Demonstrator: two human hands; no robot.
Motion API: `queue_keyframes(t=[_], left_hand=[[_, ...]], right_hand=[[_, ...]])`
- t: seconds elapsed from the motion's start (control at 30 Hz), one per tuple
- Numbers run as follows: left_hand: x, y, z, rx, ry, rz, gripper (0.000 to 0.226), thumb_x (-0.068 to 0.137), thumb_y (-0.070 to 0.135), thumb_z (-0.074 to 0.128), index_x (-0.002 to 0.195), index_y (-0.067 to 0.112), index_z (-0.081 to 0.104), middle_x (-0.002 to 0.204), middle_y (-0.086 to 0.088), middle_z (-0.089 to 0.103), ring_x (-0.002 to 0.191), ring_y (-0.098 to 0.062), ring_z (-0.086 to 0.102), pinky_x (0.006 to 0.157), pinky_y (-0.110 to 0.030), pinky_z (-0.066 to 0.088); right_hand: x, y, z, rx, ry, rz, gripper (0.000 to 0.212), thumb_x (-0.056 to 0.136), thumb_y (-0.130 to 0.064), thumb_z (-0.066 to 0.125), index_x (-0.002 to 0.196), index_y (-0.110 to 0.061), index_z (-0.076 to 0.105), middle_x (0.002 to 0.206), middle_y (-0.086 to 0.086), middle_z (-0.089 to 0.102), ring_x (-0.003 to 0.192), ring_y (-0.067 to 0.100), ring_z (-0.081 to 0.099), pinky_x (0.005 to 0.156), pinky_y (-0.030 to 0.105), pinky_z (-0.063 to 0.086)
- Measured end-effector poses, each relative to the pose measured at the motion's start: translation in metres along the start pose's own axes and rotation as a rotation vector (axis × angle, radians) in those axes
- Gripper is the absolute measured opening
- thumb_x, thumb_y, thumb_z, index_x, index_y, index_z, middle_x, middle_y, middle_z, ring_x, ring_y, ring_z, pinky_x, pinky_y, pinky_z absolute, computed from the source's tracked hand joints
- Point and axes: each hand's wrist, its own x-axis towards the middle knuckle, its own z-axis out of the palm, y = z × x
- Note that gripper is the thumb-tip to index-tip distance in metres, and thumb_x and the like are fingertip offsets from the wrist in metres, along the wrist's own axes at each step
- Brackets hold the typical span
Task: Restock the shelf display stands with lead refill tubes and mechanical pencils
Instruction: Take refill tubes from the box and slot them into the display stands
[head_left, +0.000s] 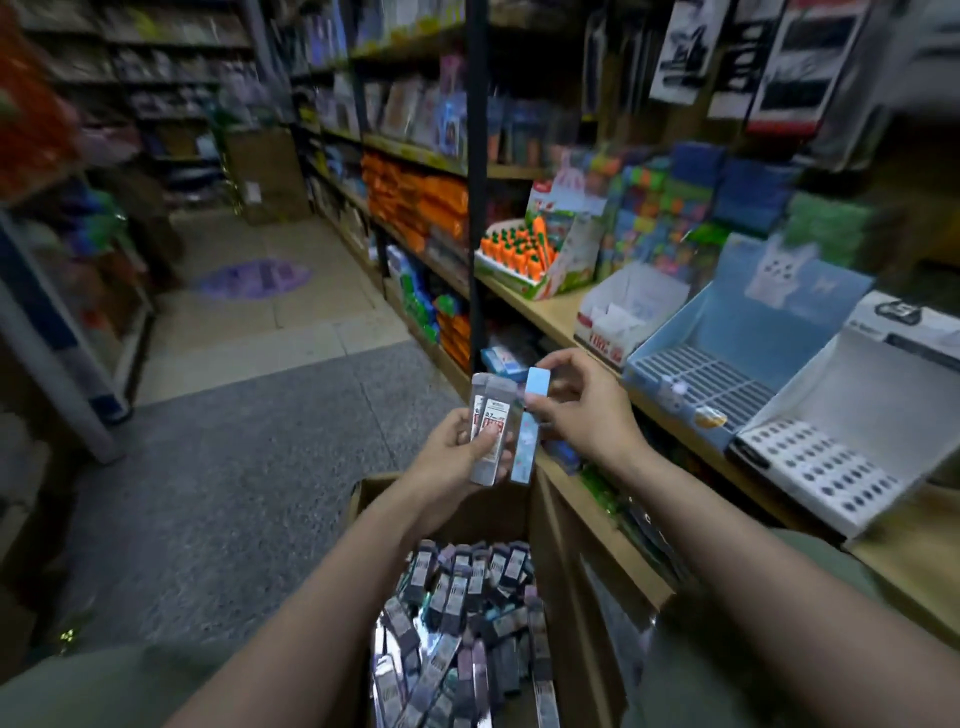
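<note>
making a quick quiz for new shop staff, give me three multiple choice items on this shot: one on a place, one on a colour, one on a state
1. Where is the open cardboard box of refill tubes?
A. below the hands
B. on the top shelf
C. behind the carrot display

2. What colour is the slotted display stand with the bunny picture?
A. red
B. light blue
C. black

3. What is the left hand doing?
A. hanging empty
B. pressing the shelf
C. holding grey lead tubes

Answers: 1 A, the box sits under both forearms. 2 B, its walls are pale blue. 3 C, its fingers curl round them.
</note>
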Motion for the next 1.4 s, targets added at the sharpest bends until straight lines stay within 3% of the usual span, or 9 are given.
queue_keyframes(t=[0.1, 0.2, 0.37, 0.6, 0.77, 0.93, 1.1, 1.23, 1.4], left_hand=[[-0.001, 0.014, 0.008, -0.033, -0.052, -0.030, 0.022, 0.099, 0.013, 0.049, 0.121, 0.016, 0.054, 0.100, -0.007, 0.070, 0.083, -0.016, 0.069, 0.067, -0.031, 0.057], [0.008, 0.023, 0.014, -0.039, -0.123, -0.049, 0.022, 0.100, 0.012, 0.048, 0.120, 0.016, 0.054, 0.094, -0.005, 0.075, 0.082, -0.017, 0.072, 0.064, -0.030, 0.057], [0.040, 0.030, 0.028, 0.065, -0.181, -0.028, 0.030, 0.097, 0.007, 0.052, 0.126, 0.017, 0.051, 0.097, -0.006, 0.069, 0.085, -0.017, 0.065, 0.074, -0.035, 0.053], [0.103, 0.033, 0.046, 0.166, -0.270, 0.014, 0.021, 0.102, 0.019, 0.044, 0.123, 0.019, 0.048, 0.099, -0.003, 0.063, 0.083, -0.016, 0.062, 0.071, -0.032, 0.057], [0.137, 0.021, 0.050, 0.149, -0.379, 0.071, 0.019, 0.100, 0.017, 0.050, 0.119, 0.020, 0.051, 0.091, -0.001, 0.065, 0.072, -0.012, 0.060, 0.063, -0.031, 0.051], [0.158, 0.010, 0.062, 0.032, -0.348, 0.073, 0.017, 0.098, 0.014, 0.053, 0.115, 0.017, 0.055, 0.087, -0.004, 0.067, 0.066, -0.011, 0.059, 0.055, -0.027, 0.048], [0.167, 0.011, 0.076, 0.012, -0.392, 0.039, 0.018, 0.100, 0.015, 0.049, 0.117, 0.018, 0.055, 0.084, 0.000, 0.069, 0.066, -0.010, 0.060, 0.055, -0.026, 0.050], [0.171, 0.009, 0.074, 0.008, -0.391, 0.016, 0.018, 0.101, 0.016, 0.047, 0.117, 0.020, 0.055, 0.088, -0.001, 0.068, 0.065, -0.009, 0.061, 0.056, -0.026, 0.050], [0.179, 0.006, 0.065, 0.039, -0.373, 0.016, 0.019, 0.100, 0.019, 0.049, 0.118, 0.021, 0.055, 0.094, -0.003, 0.069, 0.071, -0.011, 0.062, 0.059, -0.028, 0.051]], right_hand=[[-0.003, -0.016, -0.016, 0.033, 0.027, -0.016, 0.030, 0.080, -0.009, 0.077, 0.092, -0.028, 0.057, 0.085, 0.011, 0.067, 0.077, 0.020, 0.068, 0.053, 0.027, 0.057], [0.000, -0.024, -0.029, 0.014, 0.069, 0.016, 0.027, 0.082, -0.007, 0.075, 0.094, -0.022, 0.056, 0.083, 0.007, 0.066, 0.077, 0.023, 0.070, 0.060, 0.041, 0.061], [0.018, -0.025, -0.055, -0.205, 0.183, -0.028, 0.030, 0.074, -0.019, 0.083, 0.092, -0.025, 0.059, 0.077, -0.007, 0.069, 0.072, 0.005, 0.067, 0.066, 0.030, 0.056], [0.068, -0.009, -0.117, -0.260, 0.313, -0.002, 0.031, 0.076, -0.017, 0.083, 0.088, -0.025, 0.054, 0.081, 0.003, 0.070, 0.067, 0.015, 0.070, 0.065, 0.038, 0.060], [0.094, 0.009, -0.172, -0.606, 0.475, -0.116, 0.031, 0.082, -0.018, 0.077, 0.092, -0.020, 0.047, 0.081, -0.012, 0.058, 0.065, -0.011, 0.059, 0.051, 0.012, 0.044], [0.113, 0.031, -0.183, -0.823, 0.455, -0.087, 0.033, 0.084, -0.012, 0.074, 0.107, -0.009, 0.051, 0.098, 0.003, 0.057, 0.085, 0.025, 0.061, 0.074, 0.044, 0.050], [0.122, 0.049, -0.176, -0.854, 0.496, -0.088, 0.025, 0.084, -0.006, 0.071, 0.099, -0.009, 0.052, 0.102, 0.009, 0.056, 0.084, 0.022, 0.054, 0.073, 0.031, 0.036], [0.128, 0.051, -0.164, -0.842, 0.507, -0.086, 0.021, 0.086, -0.007, 0.069, 0.096, -0.010, 0.051, 0.097, 0.002, 0.048, 0.087, 0.026, 0.055, 0.078, 0.040, 0.044], [0.139, 0.054, -0.156, -0.882, 0.497, -0.036, 0.021, 0.087, -0.012, 0.069, 0.099, -0.008, 0.054, 0.103, 0.010, 0.056, 0.096, 0.025, 0.051, 0.082, 0.039, 0.042]])
